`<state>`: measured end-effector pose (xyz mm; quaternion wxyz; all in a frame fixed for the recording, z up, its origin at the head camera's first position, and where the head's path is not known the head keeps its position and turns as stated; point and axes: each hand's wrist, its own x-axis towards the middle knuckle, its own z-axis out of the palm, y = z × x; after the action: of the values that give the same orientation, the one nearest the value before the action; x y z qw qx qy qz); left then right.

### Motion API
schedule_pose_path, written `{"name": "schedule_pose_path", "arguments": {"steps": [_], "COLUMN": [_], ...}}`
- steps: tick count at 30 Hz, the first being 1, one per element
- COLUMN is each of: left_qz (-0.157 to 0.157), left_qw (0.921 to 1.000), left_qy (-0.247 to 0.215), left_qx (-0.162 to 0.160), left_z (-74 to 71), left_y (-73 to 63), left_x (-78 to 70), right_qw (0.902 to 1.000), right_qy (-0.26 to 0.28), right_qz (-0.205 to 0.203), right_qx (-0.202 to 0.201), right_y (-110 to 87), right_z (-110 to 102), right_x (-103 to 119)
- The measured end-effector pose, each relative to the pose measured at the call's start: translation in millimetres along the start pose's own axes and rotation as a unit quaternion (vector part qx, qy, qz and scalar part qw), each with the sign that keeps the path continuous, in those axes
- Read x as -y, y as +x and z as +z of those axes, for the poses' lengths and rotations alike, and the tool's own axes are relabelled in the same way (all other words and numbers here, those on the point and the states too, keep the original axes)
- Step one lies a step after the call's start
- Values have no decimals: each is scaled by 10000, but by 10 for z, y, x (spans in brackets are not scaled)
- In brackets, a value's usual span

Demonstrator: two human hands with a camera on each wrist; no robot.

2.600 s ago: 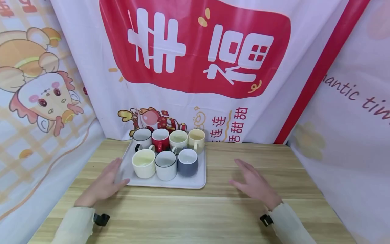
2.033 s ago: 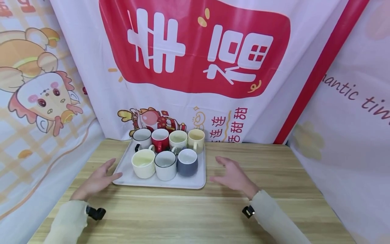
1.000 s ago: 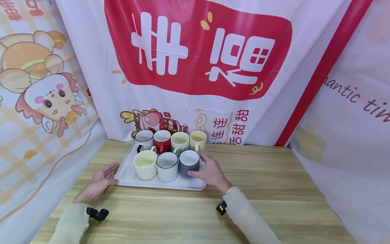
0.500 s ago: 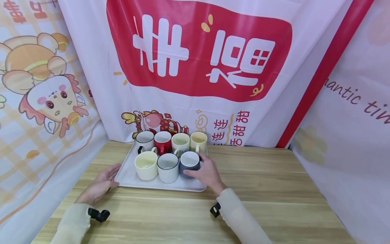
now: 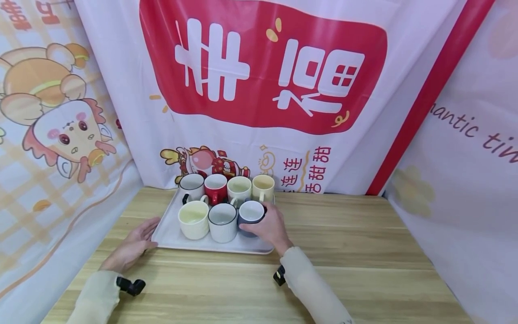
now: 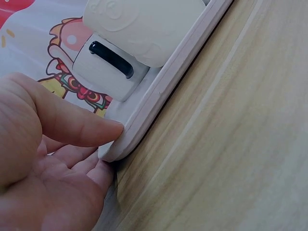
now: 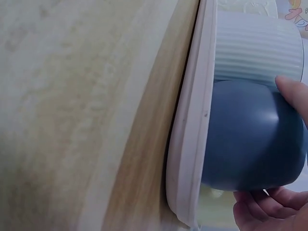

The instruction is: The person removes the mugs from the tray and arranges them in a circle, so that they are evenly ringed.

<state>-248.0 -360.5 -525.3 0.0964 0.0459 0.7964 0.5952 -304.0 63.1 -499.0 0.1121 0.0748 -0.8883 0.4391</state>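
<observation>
A white tray (image 5: pixel 167 234) bears several mugs in two rows. At its left front corner my left hand (image 5: pixel 131 245) holds the edge; in the left wrist view the thumb (image 6: pixel 103 132) lies over the rim and the fingers lie below it. My right hand (image 5: pixel 272 227) grips the dark blue-grey mug (image 7: pixel 250 137) at the right end of the front row, thumb on the near side and fingers round the far side. This mug stands upright within the tray. Beside it is a white ribbed mug (image 5: pixel 223 227) with a dark rim, then a cream mug (image 5: pixel 193 222).
Along the tray's back are a white mug with a black handle (image 5: pixel 192 186), a red mug (image 5: pixel 216 189), a pale green mug (image 5: pixel 239 191) and a yellow mug (image 5: pixel 263 185). A printed cloth (image 5: pixel 323 121) hangs behind the wooden table (image 5: pixel 344 234). Cloths also hang at both sides.
My right hand has come leftward from the bare table to the blue-grey mug and closed round it. My left hand has settled from above the tray onto its left front edge.
</observation>
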Motion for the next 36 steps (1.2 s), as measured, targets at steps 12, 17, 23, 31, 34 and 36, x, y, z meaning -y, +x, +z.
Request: {"name": "schedule_pose_path", "arguments": {"steps": [12,17,23,31,34,36], "left_qz": [-106,-39,-70,-180,-161,-166], "left_qw": [9999,10000,10000,9998,9998,9998], "left_qy": [46,38,18,-35,-29,-15], "left_qx": [-20,-7,-10,-76,-81,-96], "left_z": [-17,-18,-12,-17,-29,-34], "left_y": [-14,-26,-19,3,9,11], "left_x": [33,37,35,-2,0,8], "right_qw": [9994,9981,9946,9884,9858,9843], "right_qy": [37,183,282,237,217,221], "right_qz": [-356,-560,-728,-1101,-1249,-1272], "right_qx": [-5,162,688,1019,1103,1204], "right_y": [40,36,26,31,42,48], "right_z": [23,-32,-135,-298,-375,-433], "right_x": [-50,-85,-131,-132,-135,-143]}}
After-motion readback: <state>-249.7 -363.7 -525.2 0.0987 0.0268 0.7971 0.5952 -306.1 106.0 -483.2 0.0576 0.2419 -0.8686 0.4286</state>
